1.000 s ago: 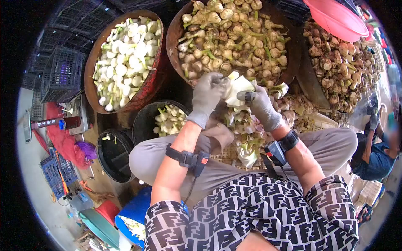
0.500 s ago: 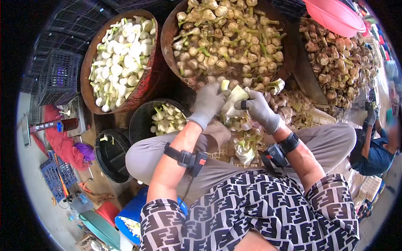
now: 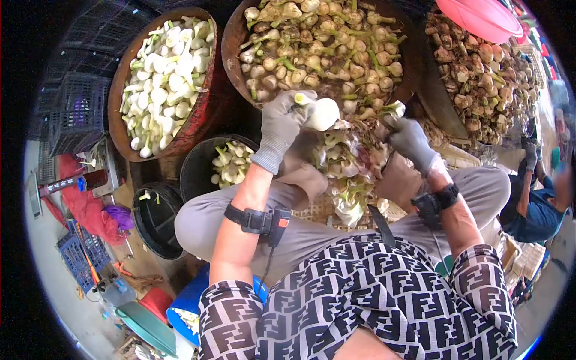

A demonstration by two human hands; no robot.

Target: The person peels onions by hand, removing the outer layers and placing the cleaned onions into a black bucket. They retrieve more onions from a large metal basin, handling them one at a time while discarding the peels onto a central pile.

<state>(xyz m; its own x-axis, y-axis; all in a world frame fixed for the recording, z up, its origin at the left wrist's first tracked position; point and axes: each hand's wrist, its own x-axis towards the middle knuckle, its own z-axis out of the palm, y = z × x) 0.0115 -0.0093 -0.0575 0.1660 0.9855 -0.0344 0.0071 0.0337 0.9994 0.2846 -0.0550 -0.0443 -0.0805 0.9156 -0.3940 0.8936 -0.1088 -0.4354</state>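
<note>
My left hand (image 3: 284, 125), in a grey glove, grips a peeled white garlic bulb (image 3: 324, 114) by its green stem, above the near rim of the middle tub. Further right, my right hand (image 3: 411, 141), also gloved, is closed near a pale scrap at its fingertips; what lies inside its fingers is hidden. Between and below the hands, loose skins and leaves (image 3: 350, 207) are heaped over a light crate. Unpeeled bulbs with stems (image 3: 324, 57) fill the large middle tub (image 3: 233, 57).
A rusty tub (image 3: 117, 108) of white bulbs stands upper left, with a black bucket (image 3: 187, 165) of bulbs below it. Another black bucket (image 3: 157, 231) sits lower left. Brown bulbs (image 3: 480, 84) are piled right, under a pink basin (image 3: 480, 19). A co-worker (image 3: 537, 210) is at the far right.
My hands have moved apart. The left has gone up and left with the bulb, which now shows bare and white; the right has moved right, away from it. The view has shifted slightly.
</note>
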